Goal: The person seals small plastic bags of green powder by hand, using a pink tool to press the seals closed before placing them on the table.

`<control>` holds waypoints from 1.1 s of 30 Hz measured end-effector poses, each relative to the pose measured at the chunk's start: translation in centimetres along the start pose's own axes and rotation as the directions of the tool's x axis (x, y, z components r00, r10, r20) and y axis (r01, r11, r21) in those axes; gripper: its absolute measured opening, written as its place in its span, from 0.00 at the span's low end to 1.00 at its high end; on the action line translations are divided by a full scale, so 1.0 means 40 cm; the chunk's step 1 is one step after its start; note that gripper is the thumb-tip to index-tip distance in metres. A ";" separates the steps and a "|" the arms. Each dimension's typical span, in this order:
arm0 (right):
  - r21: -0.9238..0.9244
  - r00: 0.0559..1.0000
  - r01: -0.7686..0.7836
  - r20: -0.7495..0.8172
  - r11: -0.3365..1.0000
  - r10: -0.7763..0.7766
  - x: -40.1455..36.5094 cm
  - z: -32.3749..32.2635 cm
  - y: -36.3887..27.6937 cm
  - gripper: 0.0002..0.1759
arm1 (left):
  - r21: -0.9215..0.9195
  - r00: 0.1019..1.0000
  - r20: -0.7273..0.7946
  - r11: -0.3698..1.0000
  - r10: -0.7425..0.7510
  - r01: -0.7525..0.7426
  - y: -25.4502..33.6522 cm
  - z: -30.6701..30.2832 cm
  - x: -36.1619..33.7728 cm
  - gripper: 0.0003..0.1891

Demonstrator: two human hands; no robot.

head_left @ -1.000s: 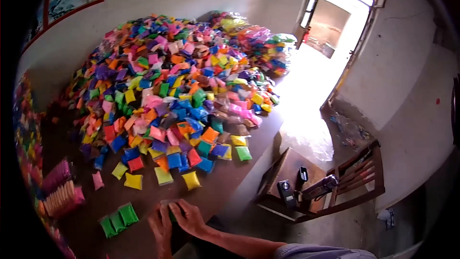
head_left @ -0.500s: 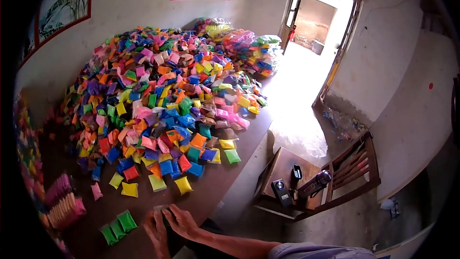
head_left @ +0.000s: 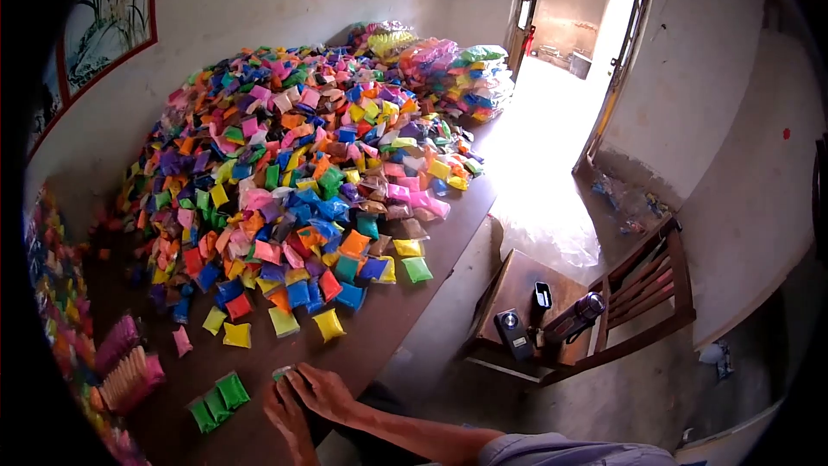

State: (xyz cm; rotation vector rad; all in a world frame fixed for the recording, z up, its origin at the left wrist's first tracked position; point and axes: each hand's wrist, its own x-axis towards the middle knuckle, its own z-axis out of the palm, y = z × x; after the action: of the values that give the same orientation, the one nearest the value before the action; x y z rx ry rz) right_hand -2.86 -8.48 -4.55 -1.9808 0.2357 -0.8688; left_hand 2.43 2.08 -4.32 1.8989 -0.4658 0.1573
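At the front edge of the brown table, my left hand (head_left: 286, 410) and my right hand (head_left: 321, 391) are together with fingers closed. A greenish, clear-edged end of a small plastic packet (head_left: 279, 373) sticks out between the fingertips; my fingers cover the rest. Just left of my hands lie several green packets (head_left: 217, 401) in an overlapping row. Beyond them, single yellow packets (head_left: 329, 325) and a pink packet (head_left: 182, 342) lie in front of a big heap of coloured packets (head_left: 276, 181).
A bundle of pale wooden sticks (head_left: 122, 378) rests at the left by pink and purple packs. Filled clear bags (head_left: 479, 82) stand behind the heap. To the right, a wooden chair (head_left: 651, 293) holds a flask (head_left: 576, 318) and a dark device (head_left: 514, 334). Clear plastic sheeting (head_left: 552, 229) lies beyond.
My view has shifted slightly. Both hands stay together at the table edge, and a bit of greenish packet now shows more plainly at the fingertips. The heap and green packets look unchanged.
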 end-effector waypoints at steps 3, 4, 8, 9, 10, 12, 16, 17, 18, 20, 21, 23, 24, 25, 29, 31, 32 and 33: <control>0.128 0.997 -0.074 0.042 0.989 0.069 -0.002 -0.004 0.001 0.06 | -0.123 0.999 -0.027 0.992 -0.043 0.040 0.048 -0.003 -0.007 0.18; 0.170 0.997 -0.060 0.049 0.984 0.052 -0.004 -0.001 0.009 0.06 | -0.112 0.999 -0.027 0.993 -0.045 0.042 0.037 -0.008 -0.004 0.18; 0.176 0.997 -0.056 0.065 0.983 0.045 -0.011 0.005 0.020 0.08 | -0.069 0.999 0.016 0.997 -0.044 0.045 0.007 -0.016 0.011 0.16; 0.154 0.995 -0.071 0.078 0.985 0.060 -0.008 0.001 0.012 0.08 | -0.051 0.999 0.016 0.998 -0.035 0.036 0.006 -0.020 0.009 0.15; 0.132 0.993 -0.085 0.092 0.988 0.073 -0.005 -0.004 0.005 0.09 | -0.038 0.999 0.013 0.999 -0.037 0.038 -0.008 -0.020 0.007 0.15; 0.141 0.998 -0.046 0.044 0.989 0.040 -0.001 -0.006 -0.001 0.09 | -0.072 0.997 -0.050 0.996 0.051 -0.055 -0.036 -0.010 0.005 0.13; 0.131 1.000 -0.011 0.027 0.991 0.008 0.003 -0.012 -0.002 0.09 | -0.155 1.000 -0.029 0.988 -0.012 0.007 -0.033 -0.007 0.003 0.12; 0.162 1.000 0.002 0.002 0.987 -0.002 0.008 -0.016 -0.005 0.08 | -0.191 0.999 -0.011 0.980 -0.051 0.048 -0.024 -0.009 0.003 0.13; 0.194 1.000 0.015 -0.022 0.981 -0.011 0.004 -0.015 -0.004 0.08 | -0.182 0.998 -0.014 0.982 -0.053 0.050 -0.005 -0.013 0.003 0.13; 0.181 1.000 -0.024 0.015 0.983 0.022 0.001 -0.017 -0.003 0.07 | -0.175 0.997 -0.016 0.982 -0.079 0.075 0.021 -0.018 0.006 0.15; 0.178 1.000 0.017 -0.016 0.984 -0.015 0.001 -0.017 -0.003 0.06 | -0.168 0.997 -0.017 0.983 -0.078 0.074 0.029 -0.019 0.006 0.15; 0.178 0.998 0.058 -0.048 0.982 -0.050 -0.001 -0.015 -0.003 0.05 | -0.175 0.997 -0.017 0.982 -0.069 0.065 0.038 -0.023 0.005 0.15; 0.137 0.999 0.048 -0.024 0.989 -0.045 -0.002 -0.011 0.002 0.06 | -0.169 0.997 -0.018 0.983 -0.069 0.065 0.035 -0.026 0.003 0.15; 0.095 0.999 0.040 0.000 0.995 -0.041 -0.005 -0.007 0.005 0.08 | -0.177 0.998 -0.012 0.983 -0.059 0.056 0.026 -0.026 0.004 0.15; 0.083 0.999 0.007 0.042 0.997 -0.010 -0.005 -0.015 -0.006 0.07 | -0.189 1.000 -0.018 0.982 -0.012 0.008 -0.007 -0.025 0.007 0.14; 0.104 0.999 0.035 -0.033 0.994 -0.032 0.001 -0.015 -0.014 0.07 | -0.158 0.999 -0.033 0.987 -0.003 -0.002 0.006 -0.026 -0.001 0.15; 0.108 0.999 0.036 -0.031 0.993 -0.033 0.004 -0.017 -0.016 0.07 | -0.132 0.999 -0.046 0.991 0.006 -0.012 0.013 -0.026 -0.005 0.15; 0.121 1.000 0.018 -0.006 0.993 -0.017 0.006 -0.020 -0.014 0.06 | -0.128 0.999 -0.050 0.992 0.006 -0.012 0.017 -0.027 -0.009 0.15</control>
State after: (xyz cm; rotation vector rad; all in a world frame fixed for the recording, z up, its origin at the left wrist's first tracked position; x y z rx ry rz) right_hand -3.31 -8.85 -3.72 -1.8712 0.1646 -0.8787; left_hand 1.96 2.96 -3.44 1.7636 -0.4407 0.1760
